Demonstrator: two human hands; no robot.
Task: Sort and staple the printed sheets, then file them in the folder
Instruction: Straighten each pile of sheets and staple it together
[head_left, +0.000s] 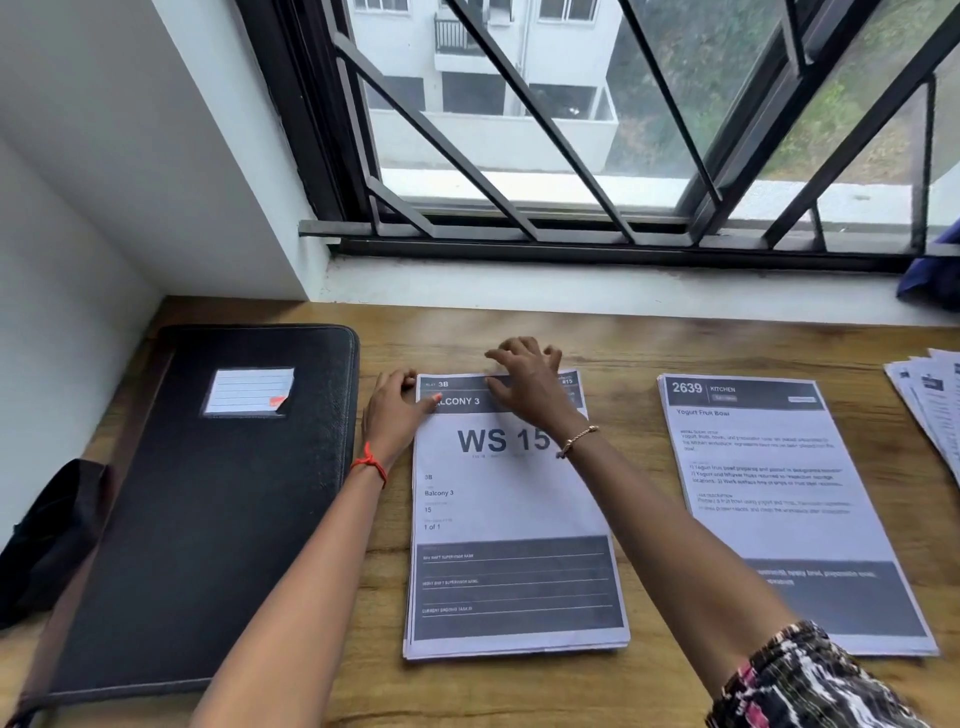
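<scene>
Black leather-look folder (208, 499) with a lined label pocket on its cover lies closed at the left of the wooden desk (649, 338), a dark pouch (47, 540) just beside its left edge. Right of the folder, the left hand (395, 415), a red thread at its wrist, rests against the top left corner of a squared stack of white printed sheets headed "WS 15" (514, 519); its fingers (428, 402) are loosely curled, thumb lying on the dark header band, not clamped around anything. The right hand (530, 384), with a thin bracelet, lies flat across the stack's far edge, fingers spread and pressing down on the top sheet, gripping nothing. Further right, apart from that stack, sits a second pile of printed sheets headed "2639 Kitchen" (779, 493). At the desk's right edge a fanned bunch of loose printed pages (930, 400) is partly cut off.
</scene>
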